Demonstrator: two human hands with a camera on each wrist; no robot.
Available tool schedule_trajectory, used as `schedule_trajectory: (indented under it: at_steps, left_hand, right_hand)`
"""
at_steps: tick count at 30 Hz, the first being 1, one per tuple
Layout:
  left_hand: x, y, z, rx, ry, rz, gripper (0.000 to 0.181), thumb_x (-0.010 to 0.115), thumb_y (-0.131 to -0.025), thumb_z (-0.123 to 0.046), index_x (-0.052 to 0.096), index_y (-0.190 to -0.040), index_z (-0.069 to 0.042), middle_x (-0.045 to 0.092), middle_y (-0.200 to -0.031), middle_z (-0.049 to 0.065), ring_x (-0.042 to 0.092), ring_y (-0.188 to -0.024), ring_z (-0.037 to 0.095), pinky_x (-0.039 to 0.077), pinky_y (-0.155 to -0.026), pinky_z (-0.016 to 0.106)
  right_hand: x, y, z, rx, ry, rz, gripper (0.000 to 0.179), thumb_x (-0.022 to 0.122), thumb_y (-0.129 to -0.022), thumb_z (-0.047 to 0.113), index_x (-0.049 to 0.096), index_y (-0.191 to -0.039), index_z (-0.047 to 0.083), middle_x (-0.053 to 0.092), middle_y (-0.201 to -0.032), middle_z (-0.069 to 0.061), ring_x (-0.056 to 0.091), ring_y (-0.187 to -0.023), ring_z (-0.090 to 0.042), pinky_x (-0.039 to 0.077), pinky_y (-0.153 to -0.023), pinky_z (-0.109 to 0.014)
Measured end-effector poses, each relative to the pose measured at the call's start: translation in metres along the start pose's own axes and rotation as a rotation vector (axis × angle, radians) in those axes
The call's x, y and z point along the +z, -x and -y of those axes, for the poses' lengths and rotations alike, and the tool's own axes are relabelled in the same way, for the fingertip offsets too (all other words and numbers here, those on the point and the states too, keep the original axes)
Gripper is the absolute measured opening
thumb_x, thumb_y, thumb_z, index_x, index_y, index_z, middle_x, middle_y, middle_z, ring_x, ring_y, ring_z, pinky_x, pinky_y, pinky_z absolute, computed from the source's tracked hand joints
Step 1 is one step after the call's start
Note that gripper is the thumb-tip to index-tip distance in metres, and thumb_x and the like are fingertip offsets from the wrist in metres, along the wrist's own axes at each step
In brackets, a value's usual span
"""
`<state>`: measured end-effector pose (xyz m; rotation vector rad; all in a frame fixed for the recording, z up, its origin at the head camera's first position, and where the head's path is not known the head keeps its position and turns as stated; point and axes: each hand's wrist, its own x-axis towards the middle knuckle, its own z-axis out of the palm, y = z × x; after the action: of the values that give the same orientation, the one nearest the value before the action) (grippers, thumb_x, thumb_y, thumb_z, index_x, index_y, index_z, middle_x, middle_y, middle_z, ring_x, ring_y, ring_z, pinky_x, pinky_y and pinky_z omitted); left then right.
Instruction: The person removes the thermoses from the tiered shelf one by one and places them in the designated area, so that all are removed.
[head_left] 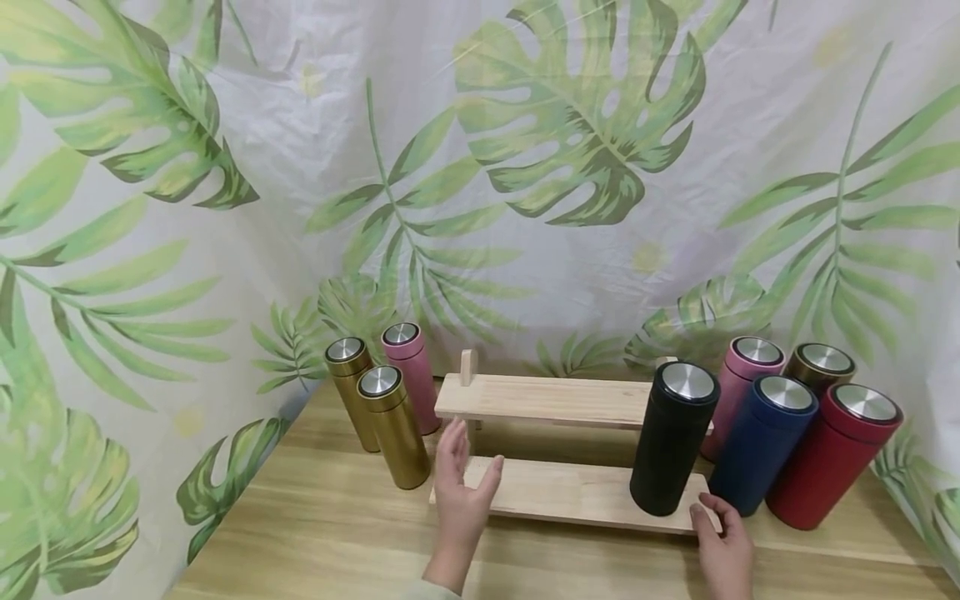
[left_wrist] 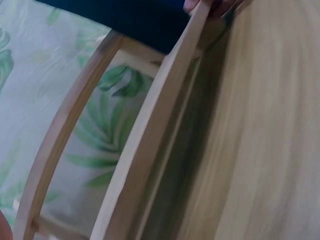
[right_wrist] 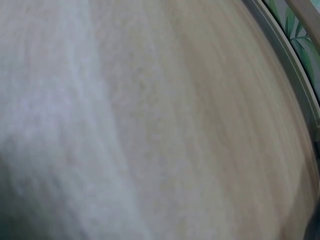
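Note:
A pale two-tier wooden rack (head_left: pixel 540 492) stands on the table, with a black thermos bottle (head_left: pixel 670 442) upright on the right part of its lower board. My right hand (head_left: pixel 726 546) grips that board's right end between thumb and fingers, just beside the bottle. At the other end, my left hand (head_left: pixel 461 500) is raised in front of the rack, thumb spread from the extended fingers, holding nothing. In the left wrist view the front edge of a rack board (left_wrist: pixel 145 130) runs up to fingertips (left_wrist: pixel 222 6) at the top. The right wrist view shows mostly tabletop.
Left of the rack stand two gold bottles (head_left: pixel 393 429) and a pink bottle (head_left: pixel 412 379). Close on the right are a blue bottle (head_left: pixel 765 446), a red bottle (head_left: pixel 836 458), another pink one and a dark gold one. A leaf-print curtain (head_left: pixel 570 275) hangs behind the wooden table (head_left: pixel 300 517).

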<state>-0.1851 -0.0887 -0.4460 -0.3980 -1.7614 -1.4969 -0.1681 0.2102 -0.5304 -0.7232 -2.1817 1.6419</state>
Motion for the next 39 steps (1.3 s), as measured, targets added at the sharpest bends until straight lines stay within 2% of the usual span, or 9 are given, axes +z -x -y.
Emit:
schedule_trajectory:
  at_steps: [4,9,12,14,20,28,32,35,39]
  left_hand:
    - [0.014,0.003,-0.015,0.003,0.005,0.076,0.06,0.069,-0.068,0.016,0.043,-0.123,0.012,0.041,-0.129,0.032,0.038,-0.128,0.008,0.034,-0.104,0.025]
    - [0.031,0.001,-0.025,0.007,0.041,0.174,0.056,0.069,-0.07,0.015,0.045,-0.121,0.012,0.046,-0.126,0.031,0.046,-0.122,0.026,0.039,-0.101,0.036]
    - [0.04,-0.002,-0.024,0.026,0.061,0.231,0.055,0.069,-0.071,0.014,0.045,-0.12,0.011,0.047,-0.124,0.029,0.048,-0.12,0.029,0.042,-0.1,0.038]
    - [0.047,-0.004,-0.02,0.049,0.076,0.275,0.056,0.07,-0.071,0.013,0.045,-0.121,0.009,0.047,-0.125,0.027,0.049,-0.118,0.034,0.042,-0.101,0.037]
    - [0.067,-0.013,-0.013,0.145,0.057,0.413,0.058,0.072,-0.075,0.003,0.046,-0.126,-0.003,0.047,-0.132,0.017,0.049,-0.12,0.031,0.044,-0.1,0.037]
    - [0.091,-0.031,-0.028,0.326,0.033,0.501,0.058,0.073,-0.075,-0.002,0.045,-0.126,-0.004,0.048,-0.131,0.016,0.048,-0.121,0.028,0.046,-0.098,0.033]
    - [0.102,-0.038,-0.037,0.383,0.009,0.534,0.059,0.073,-0.075,-0.004,0.045,-0.127,-0.003,0.049,-0.131,0.015,0.048,-0.122,0.026,0.044,-0.1,0.032]
    - [0.109,-0.041,-0.042,0.399,-0.012,0.557,0.059,0.073,-0.077,-0.006,0.045,-0.128,-0.002,0.049,-0.132,0.014,0.047,-0.124,0.023,0.042,-0.102,0.031]
    - [0.118,-0.045,-0.047,0.406,-0.025,0.565,0.058,0.073,-0.077,-0.009,0.045,-0.128,-0.002,0.048,-0.133,0.013,0.046,-0.125,0.022,0.041,-0.102,0.028]
  right_hand:
    - [-0.001,0.0,0.0,0.005,-0.003,-0.014,0.037,0.053,-0.093,0.029,0.054,-0.121,0.005,0.05,-0.113,0.007,0.037,-0.098,0.011,0.034,-0.07,-0.004]
    - [0.0,0.001,-0.002,-0.006,-0.024,-0.019,0.036,0.055,-0.092,0.03,0.056,-0.119,0.005,0.046,-0.1,0.029,0.035,-0.096,0.015,0.033,-0.07,-0.004]
    - [0.001,0.002,-0.002,-0.013,-0.041,-0.025,0.035,0.056,-0.092,0.029,0.056,-0.117,0.005,0.037,-0.089,0.041,0.035,-0.093,0.016,0.034,-0.069,-0.004]
    - [0.0,0.003,-0.002,-0.012,-0.044,-0.027,0.034,0.056,-0.092,0.028,0.057,-0.117,0.004,0.037,-0.089,0.041,0.036,-0.091,0.016,0.035,-0.067,-0.005]
    - [-0.001,0.001,-0.003,-0.023,-0.047,-0.03,0.034,0.056,-0.091,0.027,0.056,-0.116,0.004,0.036,-0.086,0.044,0.038,-0.086,0.016,0.035,-0.065,-0.003]
    - [-0.001,0.0,-0.003,-0.022,-0.02,-0.018,0.035,0.055,-0.092,0.029,0.057,-0.117,0.005,0.041,-0.092,0.038,0.036,-0.094,0.014,0.034,-0.069,-0.003]
    - [-0.002,0.0,-0.003,-0.01,-0.015,-0.005,0.036,0.054,-0.093,0.03,0.056,-0.119,0.005,0.045,-0.1,0.031,0.036,-0.098,0.013,0.034,-0.071,-0.003]
    - [-0.002,-0.001,-0.002,-0.004,-0.004,0.004,0.037,0.054,-0.093,0.031,0.055,-0.12,0.005,0.05,-0.107,0.02,0.036,-0.1,0.012,0.033,-0.072,-0.003]
    - [-0.001,-0.003,-0.002,-0.008,0.013,0.023,0.039,0.052,-0.094,0.031,0.053,-0.122,0.004,0.053,-0.123,-0.005,0.038,-0.101,0.008,0.034,-0.071,-0.003]
